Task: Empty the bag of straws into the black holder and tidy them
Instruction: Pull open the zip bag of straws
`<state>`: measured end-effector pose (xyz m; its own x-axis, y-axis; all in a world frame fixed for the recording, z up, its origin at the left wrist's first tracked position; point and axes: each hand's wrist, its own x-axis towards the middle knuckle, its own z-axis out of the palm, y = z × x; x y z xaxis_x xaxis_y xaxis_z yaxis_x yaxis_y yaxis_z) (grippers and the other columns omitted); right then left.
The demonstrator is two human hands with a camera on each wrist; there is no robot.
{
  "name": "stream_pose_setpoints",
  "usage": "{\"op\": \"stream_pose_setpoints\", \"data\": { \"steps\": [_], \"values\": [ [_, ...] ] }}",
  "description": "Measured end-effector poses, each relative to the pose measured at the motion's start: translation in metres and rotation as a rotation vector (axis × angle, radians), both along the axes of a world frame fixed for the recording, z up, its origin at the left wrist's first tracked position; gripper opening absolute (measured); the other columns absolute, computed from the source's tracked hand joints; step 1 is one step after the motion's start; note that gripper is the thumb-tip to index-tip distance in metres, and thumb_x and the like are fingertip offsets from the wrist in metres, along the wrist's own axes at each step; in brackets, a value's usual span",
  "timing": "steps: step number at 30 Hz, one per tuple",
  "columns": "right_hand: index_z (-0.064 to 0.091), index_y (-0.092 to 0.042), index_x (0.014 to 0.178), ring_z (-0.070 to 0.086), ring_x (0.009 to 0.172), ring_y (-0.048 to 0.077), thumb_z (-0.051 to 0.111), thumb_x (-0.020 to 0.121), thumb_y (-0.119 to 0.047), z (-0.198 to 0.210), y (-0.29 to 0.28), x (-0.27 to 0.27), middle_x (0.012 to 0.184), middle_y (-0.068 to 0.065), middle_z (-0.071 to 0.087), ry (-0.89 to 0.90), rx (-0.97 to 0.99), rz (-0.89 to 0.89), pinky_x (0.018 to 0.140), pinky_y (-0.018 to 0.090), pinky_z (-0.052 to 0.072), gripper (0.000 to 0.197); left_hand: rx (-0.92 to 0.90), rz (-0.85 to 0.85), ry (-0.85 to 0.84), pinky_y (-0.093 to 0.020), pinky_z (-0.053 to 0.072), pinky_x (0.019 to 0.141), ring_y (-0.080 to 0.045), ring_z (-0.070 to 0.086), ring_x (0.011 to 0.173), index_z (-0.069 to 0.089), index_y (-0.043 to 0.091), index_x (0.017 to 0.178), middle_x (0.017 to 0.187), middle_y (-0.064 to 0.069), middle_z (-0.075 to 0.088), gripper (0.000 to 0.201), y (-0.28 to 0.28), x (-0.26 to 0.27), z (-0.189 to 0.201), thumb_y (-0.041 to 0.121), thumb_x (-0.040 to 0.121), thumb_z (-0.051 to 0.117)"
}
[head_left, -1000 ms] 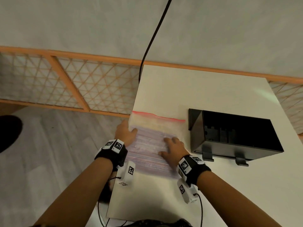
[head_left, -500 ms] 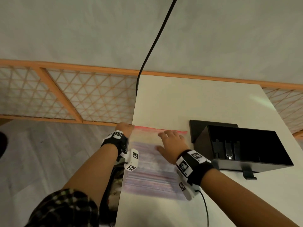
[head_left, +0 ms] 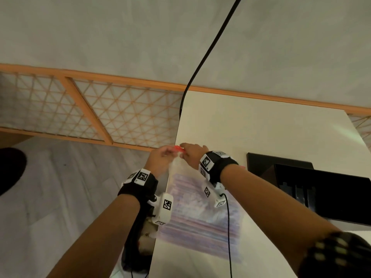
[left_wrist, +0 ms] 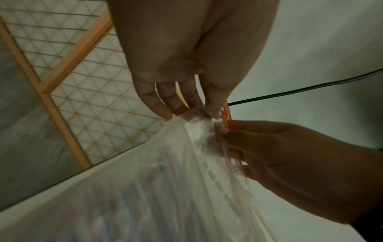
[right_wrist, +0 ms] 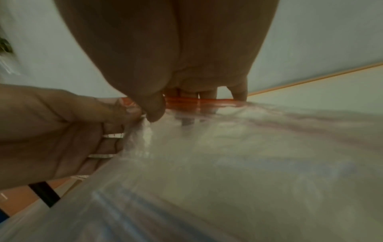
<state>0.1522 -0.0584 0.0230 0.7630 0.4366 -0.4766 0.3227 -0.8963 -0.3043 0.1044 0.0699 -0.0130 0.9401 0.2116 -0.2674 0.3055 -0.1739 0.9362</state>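
The job has only just begun: the bag point(head_left: 200, 207) looks like it is not open yet, all the straws point(head_left: 198, 221) are inside it, and the black holder point(head_left: 325, 195) has no straws that I can see. The bag has to be pulled open, tipped into the holder, and then the straws made neat. Closest to the person, the fat part of the bag lies on the white table point(head_left: 261, 133), below the fingers and back toward the wrists, with striped straws showing through the clear plastic. Farther out, both hands meet at the bag's red zip strip point(head_left: 179, 148). The left hand point(head_left: 160, 159) pinches the plastic at the top corner, and the right hand point(head_left: 192, 155) pinches the strip right beside it, fingertips almost touching. The holder sits off to the right of the fingers, well apart from them.
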Motion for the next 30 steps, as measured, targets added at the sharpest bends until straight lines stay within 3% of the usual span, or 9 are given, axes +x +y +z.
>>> {"op": "stream_pose_setpoints", "data": {
  "steps": [3, 6, 8, 11, 13, 16, 23, 26, 30],
  "values": [
    [0.057, -0.012, 0.109, 0.057, 0.109, 0.031, 0.033, 0.098, -0.020, 0.010, 0.000, -0.002, 0.115, 0.011, 0.064, -0.004, 0.041, 0.057, 0.094, 0.038, 0.039, 0.027, 0.084, 0.013, -0.052, -0.021, 0.047, 0.074, -0.009, 0.058, 0.080, 0.064, 0.015, 0.092, 0.088, 0.004, 0.064, 0.009, 0.002, -0.006, 0.008, 0.011, 0.084, 0.067],
    [0.059, -0.004, 0.109, 0.058, 0.106, 0.032, 0.034, 0.096, -0.008, 0.023, -0.003, -0.011, 0.114, 0.016, 0.063, 0.014, 0.088, 0.113, 0.082, 0.032, 0.041, 0.029, 0.177, 0.013, -0.183, -0.005, 0.045, 0.073, 0.003, 0.061, 0.078, 0.065, 0.014, 0.104, 0.089, 0.003, 0.067, 0.024, -0.004, -0.017, 0.020, 0.014, 0.081, 0.071],
    [0.057, 0.000, 0.112, 0.058, 0.105, 0.033, 0.033, 0.098, -0.008, 0.032, -0.006, -0.019, 0.115, 0.020, 0.062, 0.005, 0.093, 0.148, 0.083, 0.032, 0.042, 0.029, 0.242, -0.032, -0.274, -0.010, 0.048, 0.074, 0.001, 0.064, 0.077, 0.071, 0.012, 0.097, 0.082, 0.002, 0.069, 0.016, -0.010, -0.025, 0.031, 0.007, 0.082, 0.068],
    [0.055, 0.000, 0.115, 0.057, 0.105, 0.034, 0.031, 0.099, -0.011, 0.044, -0.016, -0.031, 0.116, 0.021, 0.061, -0.001, 0.114, 0.171, 0.082, 0.030, 0.040, 0.031, 0.375, -0.098, -0.390, -0.028, 0.052, 0.077, -0.017, 0.066, 0.080, 0.075, 0.010, 0.090, 0.082, -0.006, 0.074, 0.013, -0.016, -0.037, 0.042, 0.008, 0.082, 0.065],
    [0.055, 0.000, 0.115, 0.056, 0.106, 0.034, 0.032, 0.098, -0.010, 0.050, -0.030, -0.037, 0.115, 0.020, 0.061, -0.016, 0.146, 0.178, 0.085, 0.032, 0.041, 0.031, 0.396, -0.059, -0.421, -0.022, 0.052, 0.077, -0.017, 0.067, 0.079, 0.074, 0.007, 0.093, 0.088, -0.010, 0.074, 0.014, -0.016, -0.044, 0.044, 0.008, 0.081, 0.068],
    [0.058, -0.003, 0.114, 0.057, 0.100, 0.032, 0.033, 0.097, -0.009, 0.062, -0.057, -0.046, 0.110, 0.018, 0.063, -0.067, 0.130, 0.200, 0.085, 0.035, 0.042, 0.030, 0.361, 0.024, -0.462, -0.009, 0.048, 0.076, -0.002, 0.062, 0.079, 0.073, 0.008, 0.096, 0.088, -0.007, 0.073, 0.016, -0.014, -0.058, 0.050, 0.005, 0.081, 0.069],
    [0.062, -0.009, 0.117, 0.054, 0.101, 0.029, 0.041, 0.097, -0.013, 0.082, -0.117, -0.081, 0.116, 0.013, 0.053, -0.214, 0.233, 0.185, 0.092, 0.032, 0.042, 0.029, 0.203, 0.097, -0.563, -0.021, 0.053, 0.079, -0.009, 0.066, 0.080, 0.070, 0.021, 0.093, 0.081, 0.015, 0.070, 0.020, -0.029, -0.094, 0.071, 0.005, 0.082, 0.068],
    [0.060, -0.011, 0.116, 0.056, 0.084, 0.022, 0.039, 0.095, -0.004, 0.095, -0.142, -0.096, 0.093, 0.007, 0.062, -0.206, 0.237, 0.214, 0.077, 0.026, 0.038, 0.031, 0.140, 0.140, -0.575, -0.024, 0.052, 0.081, -0.015, 0.066, 0.082, 0.071, 0.008, 0.098, 0.086, 0.000, 0.072, 0.016, -0.028, -0.102, 0.073, 0.003, 0.083, 0.066],
    [0.062, -0.011, 0.117, 0.055, 0.078, 0.017, 0.043, 0.096, -0.011, 0.105, -0.178, -0.111, 0.089, 0.005, 0.065, -0.243, 0.221, 0.191, 0.070, 0.022, 0.035, 0.028, 0.083, 0.208, -0.595, -0.011, 0.049, 0.078, 0.001, 0.065, 0.078, 0.068, 0.007, 0.101, 0.076, 0.014, 0.073, 0.018, -0.021, -0.114, 0.076, 0.002, 0.083, 0.066]
  ]
}}
